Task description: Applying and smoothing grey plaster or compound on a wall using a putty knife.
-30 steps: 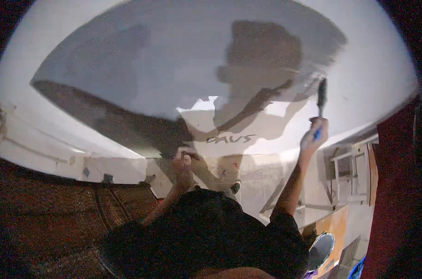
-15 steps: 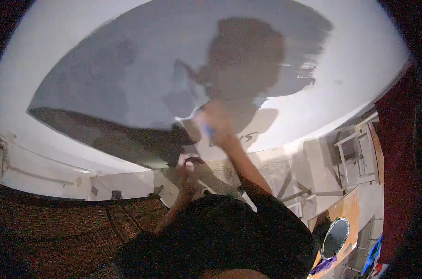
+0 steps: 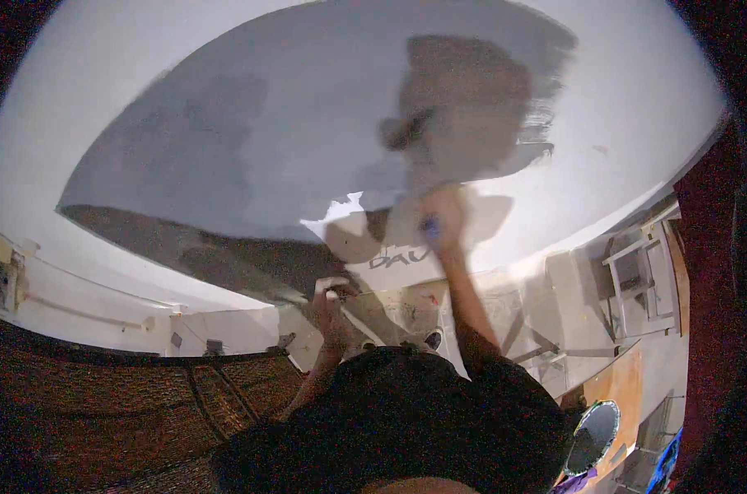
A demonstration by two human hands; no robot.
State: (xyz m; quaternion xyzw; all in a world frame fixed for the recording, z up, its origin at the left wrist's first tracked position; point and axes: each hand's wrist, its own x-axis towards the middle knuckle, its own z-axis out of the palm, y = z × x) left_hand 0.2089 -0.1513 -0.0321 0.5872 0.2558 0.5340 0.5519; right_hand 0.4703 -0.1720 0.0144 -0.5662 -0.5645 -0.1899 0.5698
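A large white wall in front of me carries a wide grey coating with ragged edges at the right. Against its lower part is my right hand, closed around a blue-handled tool; motion smears its working end, so I cannot tell its exact kind. Left of that hand, a jagged white patch shows within the grey. Lower down, my left hand is held in front of my body, fingers curled around something dark that I cannot make out. Dark hand-drawn marks show below the right hand.
A brown woven surface spreads along the lower left. At right stand a pale frame-like piece of furniture and a wooden top with an oval mirror-like thing. Dark red cloth hangs at the far right.
My right hand has moved right along the wall with the blue-handled tool, uncovering the jagged white patch. My left hand stays nearly in place. The view has shifted slightly.
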